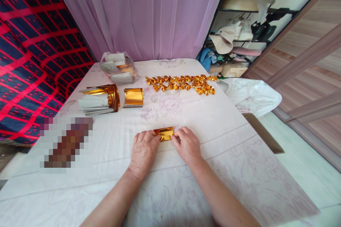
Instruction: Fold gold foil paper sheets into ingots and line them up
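Observation:
A folded strip of gold foil paper (165, 133) lies on the cloth-covered table (170, 170) between my hands. Fingers and thumb of my left hand (144, 149) are closed on its left end. My right hand (188, 145) pinches its right end between thumb and fingers. Farther off sits a small stack of gold foil sheets (133, 97). To its left is a bigger, fanned pile of gold and white sheets (99, 100). Several folded gold foil pieces (181, 82) stand in rows toward the back right.
A clear plastic bag (117, 67) of papers stands at the back left. A blurred-out item (68, 142) lies on the left side. Beyond the right edge are a white plastic bag (253, 94) and a loaded shelf (239, 39). A purple curtain (144, 14) hangs behind.

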`<action>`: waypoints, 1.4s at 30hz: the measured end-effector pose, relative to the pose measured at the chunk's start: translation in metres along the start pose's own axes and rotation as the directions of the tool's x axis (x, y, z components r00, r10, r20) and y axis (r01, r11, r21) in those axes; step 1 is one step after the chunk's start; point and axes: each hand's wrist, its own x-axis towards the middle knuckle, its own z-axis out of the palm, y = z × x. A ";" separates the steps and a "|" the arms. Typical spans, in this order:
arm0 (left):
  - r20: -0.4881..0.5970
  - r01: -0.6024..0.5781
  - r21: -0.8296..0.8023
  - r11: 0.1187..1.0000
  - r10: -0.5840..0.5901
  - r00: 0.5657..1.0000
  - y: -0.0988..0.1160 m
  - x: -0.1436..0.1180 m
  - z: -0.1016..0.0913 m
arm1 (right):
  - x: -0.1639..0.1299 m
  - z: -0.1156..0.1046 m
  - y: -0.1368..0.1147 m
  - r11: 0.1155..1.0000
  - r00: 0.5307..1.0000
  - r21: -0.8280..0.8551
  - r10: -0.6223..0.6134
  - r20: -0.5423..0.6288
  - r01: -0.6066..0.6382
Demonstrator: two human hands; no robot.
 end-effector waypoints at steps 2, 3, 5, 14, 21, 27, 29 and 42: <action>0.019 -0.078 0.043 0.996 0.077 0.997 0.004 -0.004 0.000 | 0.000 0.000 0.000 1.000 1.000 0.002 -0.003 -0.003 0.003; 0.036 -0.102 0.051 0.993 0.100 0.994 0.007 -0.006 0.000 | 0.000 0.001 0.000 1.000 1.000 0.004 -0.005 -0.004 0.005; 0.056 -0.120 0.048 0.992 0.118 0.991 0.013 -0.011 0.000 | 0.000 0.001 0.001 1.000 1.000 0.005 -0.008 0.001 0.008; 0.078 -0.113 0.015 0.993 0.112 0.991 0.034 -0.025 0.004 | 0.000 0.001 0.000 1.000 1.000 0.007 -0.001 0.006 0.001; 0.137 -0.081 0.044 0.996 0.074 0.988 0.038 -0.023 -0.001 | 0.000 0.000 0.000 1.000 1.000 0.009 0.009 0.015 -0.009; 0.152 -0.081 0.055 0.995 0.072 0.986 0.038 -0.024 -0.001 | 0.000 0.000 0.000 1.000 0.999 0.005 0.026 0.023 -0.026; 0.156 -0.084 0.055 0.995 0.075 0.985 0.038 -0.024 -0.001 | 0.000 0.000 0.000 1.000 1.000 0.003 0.025 0.019 -0.025; 0.146 -0.097 0.030 0.995 0.091 0.985 0.037 -0.023 -0.001 | 0.000 0.000 0.000 0.998 0.999 0.040 0.042 0.002 -0.042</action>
